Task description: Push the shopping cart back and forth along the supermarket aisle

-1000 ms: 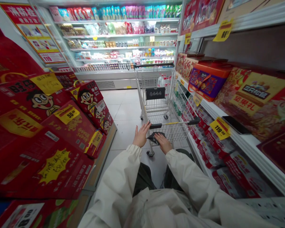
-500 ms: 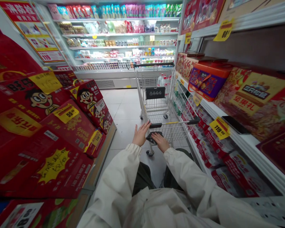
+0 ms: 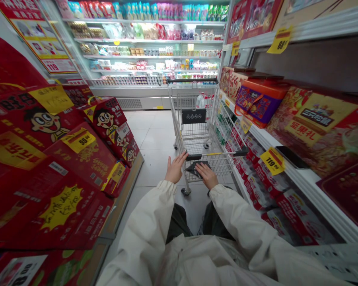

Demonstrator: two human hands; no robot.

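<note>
A metal wire shopping cart stands right in front of me. My left hand is open, its thumb apart and its fingertips by the dark corner piece of the cart's near rail; I cannot tell whether they touch it. Just below that rail, my right hand lies over a dark grey piece that looks like a cloth, fingers fairly straight and close together on top. The right thumb is hidden. Wide pale sleeves cover both arms.
Stacked red milk cartons line the left side. Along the right runs a white shelf with gift boxes, price tags and a dark phone. Bottled water shows by the cart's far end. A lit chiller spans the back.
My right hand has shifted slightly right, and more of the dark cloth shows to its left and above. My left hand stays almost in place. The view has shifted a little.
</note>
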